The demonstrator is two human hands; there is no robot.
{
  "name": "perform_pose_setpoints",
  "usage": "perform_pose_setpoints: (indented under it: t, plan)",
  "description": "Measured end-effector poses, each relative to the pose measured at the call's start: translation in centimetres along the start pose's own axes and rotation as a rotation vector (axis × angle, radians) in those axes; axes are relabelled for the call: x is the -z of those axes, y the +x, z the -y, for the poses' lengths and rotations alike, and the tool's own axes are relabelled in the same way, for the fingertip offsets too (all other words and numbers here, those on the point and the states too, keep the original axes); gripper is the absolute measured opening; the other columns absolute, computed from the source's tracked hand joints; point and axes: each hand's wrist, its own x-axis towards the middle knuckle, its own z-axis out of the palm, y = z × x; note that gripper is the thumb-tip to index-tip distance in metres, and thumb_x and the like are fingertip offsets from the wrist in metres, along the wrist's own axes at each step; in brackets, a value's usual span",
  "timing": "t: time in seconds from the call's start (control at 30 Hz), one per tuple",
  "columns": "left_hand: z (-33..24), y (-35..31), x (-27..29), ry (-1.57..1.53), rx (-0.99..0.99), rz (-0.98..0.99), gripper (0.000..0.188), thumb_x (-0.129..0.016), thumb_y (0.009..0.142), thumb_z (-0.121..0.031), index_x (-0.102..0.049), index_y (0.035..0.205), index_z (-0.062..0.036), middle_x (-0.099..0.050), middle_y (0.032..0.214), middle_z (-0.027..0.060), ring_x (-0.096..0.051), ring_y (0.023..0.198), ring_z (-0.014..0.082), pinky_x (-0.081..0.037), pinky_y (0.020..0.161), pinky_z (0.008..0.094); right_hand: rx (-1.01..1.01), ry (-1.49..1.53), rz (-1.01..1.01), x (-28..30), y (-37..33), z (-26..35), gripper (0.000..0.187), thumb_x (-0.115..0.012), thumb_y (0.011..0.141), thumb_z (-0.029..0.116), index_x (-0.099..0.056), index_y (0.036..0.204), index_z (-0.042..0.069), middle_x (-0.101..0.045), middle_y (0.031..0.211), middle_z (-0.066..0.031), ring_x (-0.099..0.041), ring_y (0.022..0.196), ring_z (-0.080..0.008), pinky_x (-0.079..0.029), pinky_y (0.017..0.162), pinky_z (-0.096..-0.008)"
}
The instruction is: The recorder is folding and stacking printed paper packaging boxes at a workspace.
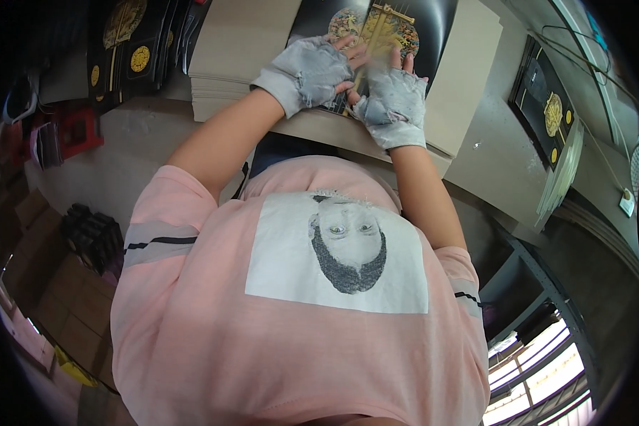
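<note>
A glossy black printed sheet (pixel 433 32) with a gold and multicoloured round design lies on top of stacked grey-beige cardboard (pixel 238 42) in front of me. On the sheet's left part rests my left hand (pixel 316 74), in a worn grey fingerless glove, its fingers stretched toward the middle. Close beside it, my right hand (pixel 394 103), gloved the same way, lies over the sheet's near right part with fingers extended. Some right fingertips are blurred. Neither hand shows anything gripped. Both hands partly cover the sheet's near edge.
Black pieces with gold medallions (pixel 124 53) are piled at the far left. A similar black and gold stack (pixel 547 103) sits on the table to the right. A red plastic stool (pixel 82 131) is at the left. Cables (pixel 571 46) hang at the far right.
</note>
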Motion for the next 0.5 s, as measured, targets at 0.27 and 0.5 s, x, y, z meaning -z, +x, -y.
perform_pose_setpoints:
  t: [0.27,0.5]
  plan:
    - [-0.4,-0.1,-1.2,-0.051,-0.005,-0.007,0.064,-0.054,0.100,-0.041,-0.045,0.155,-0.0090,-0.045,0.162,0.0051,-0.038,0.151,0.0224,-0.025,0.127,0.0410,0.069,0.005,-0.013,0.4,-1.2,-0.8,0.065,-0.068,0.086,0.053,-0.062,0.143,0.022,-0.039,0.162,-0.0206,-0.037,0.150,-0.0416,-0.028,0.118,-0.0681]
    - [-0.4,-0.1,-1.6,-0.025,-0.012,0.000,0.066,-0.052,0.100,-0.046,-0.048,0.153,-0.0067,-0.046,0.161,0.0057,-0.038,0.151,0.0228,-0.025,0.127,0.0412,0.137,0.005,-0.056,-0.7,-3.3,-5.0,0.067,-0.069,0.090,0.050,-0.058,0.147,0.018,-0.039,0.163,-0.0189,-0.037,0.151,-0.0378,-0.028,0.120,-0.0609]
